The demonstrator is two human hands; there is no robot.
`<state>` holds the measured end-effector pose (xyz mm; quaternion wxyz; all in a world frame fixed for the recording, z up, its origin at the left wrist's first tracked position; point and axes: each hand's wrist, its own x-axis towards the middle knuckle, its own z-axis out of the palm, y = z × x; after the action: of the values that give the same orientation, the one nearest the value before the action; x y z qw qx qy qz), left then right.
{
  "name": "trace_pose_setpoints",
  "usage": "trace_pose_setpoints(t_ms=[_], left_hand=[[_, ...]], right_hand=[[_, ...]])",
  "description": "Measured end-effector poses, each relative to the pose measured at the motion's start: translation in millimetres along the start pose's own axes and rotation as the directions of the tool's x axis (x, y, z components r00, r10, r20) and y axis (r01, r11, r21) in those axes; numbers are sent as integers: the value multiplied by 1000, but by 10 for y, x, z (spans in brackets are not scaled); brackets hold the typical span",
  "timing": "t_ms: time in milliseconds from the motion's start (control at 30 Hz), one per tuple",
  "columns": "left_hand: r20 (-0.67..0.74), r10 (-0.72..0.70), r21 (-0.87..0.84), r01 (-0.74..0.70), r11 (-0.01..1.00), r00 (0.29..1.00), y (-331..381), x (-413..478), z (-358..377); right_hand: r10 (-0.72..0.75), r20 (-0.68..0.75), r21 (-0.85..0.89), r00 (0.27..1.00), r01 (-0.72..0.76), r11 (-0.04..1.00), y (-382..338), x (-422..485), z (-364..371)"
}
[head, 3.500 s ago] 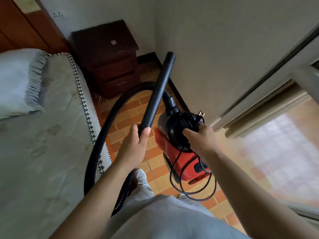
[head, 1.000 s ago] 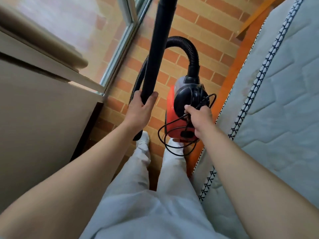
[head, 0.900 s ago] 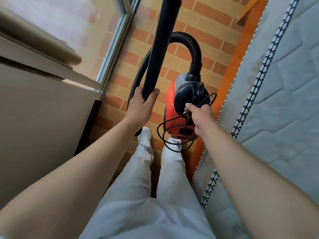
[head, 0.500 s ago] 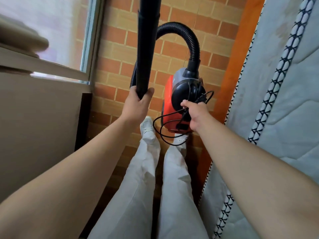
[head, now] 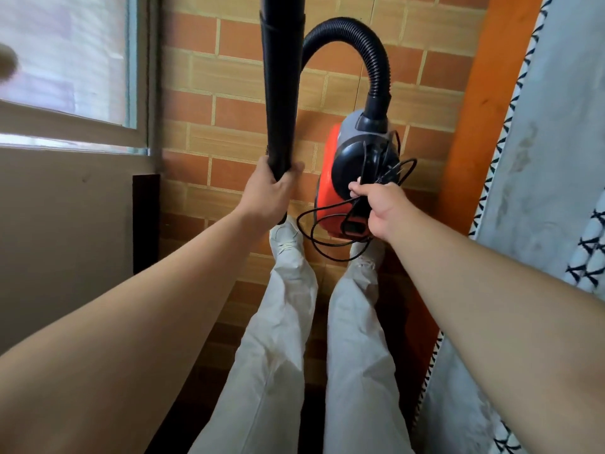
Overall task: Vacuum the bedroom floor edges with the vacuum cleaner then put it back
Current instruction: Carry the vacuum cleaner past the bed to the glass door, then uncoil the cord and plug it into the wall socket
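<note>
The vacuum cleaner (head: 327,181) hangs off the floor at centre frame, a rounded body with a glossy red plastic shell, a black disc-shaped side and a grey collar on top. From that collar a ribbed black hose (head: 378,57) arches up and over to the left, where it passes behind a smooth, matte black tube (head: 281,93). The tube is rigid and slightly tapered, and its far end is cut off by the top edge of the frame.

The left hand (head: 268,191) is wrapped round the lower end of the tube, fingers curled behind it and out of sight. The right hand (head: 376,204) is closed on the vacuum cleaner's handle together with a bunch of thin black cord (head: 364,162); the handle itself is mostly hidden under the fingers. Loose loops of cord dangle below and to the right.

The floor (head: 229,109) is brick-patterned tile in orange and tan. Pale, creased trousers (head: 281,322) and light shoes (head: 283,232) fill the lower centre. On the right edge runs a quilted grey mattress (head: 550,142) with black-and-white stitched piping, beside an orange wooden rail (head: 474,109). At upper left a metal-framed glass pane (head: 65,54) is blurred and washed out above a plain beige wall (head: 65,208).
</note>
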<state>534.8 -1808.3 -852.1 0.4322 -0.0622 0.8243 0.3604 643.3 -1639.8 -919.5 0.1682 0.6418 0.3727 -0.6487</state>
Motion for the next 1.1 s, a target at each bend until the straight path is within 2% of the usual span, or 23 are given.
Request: trace_pose_setpoints(t_ms=[333, 667, 900, 1000, 1100], left_hand=[[-27, -37, 34, 38, 999, 999, -241, 194, 104], [51, -17, 115, 11, 993, 999, -271, 412, 298], [44, -23, 147, 16, 989, 999, -283, 621, 355], [66, -13, 162, 2, 987, 998, -261, 711, 394], [90, -12, 240, -10, 971, 996, -237, 869, 470]], right_hand=[[-15, 85, -29, 996, 18, 999, 167, 290, 9], [32, 121, 11, 992, -33, 999, 276, 552, -90], [34, 169, 20, 985, -38, 999, 306, 656, -143], [33, 159, -5, 987, -33, 999, 258, 684, -90], [30, 77, -50, 997, -26, 998, 237, 731, -3]])
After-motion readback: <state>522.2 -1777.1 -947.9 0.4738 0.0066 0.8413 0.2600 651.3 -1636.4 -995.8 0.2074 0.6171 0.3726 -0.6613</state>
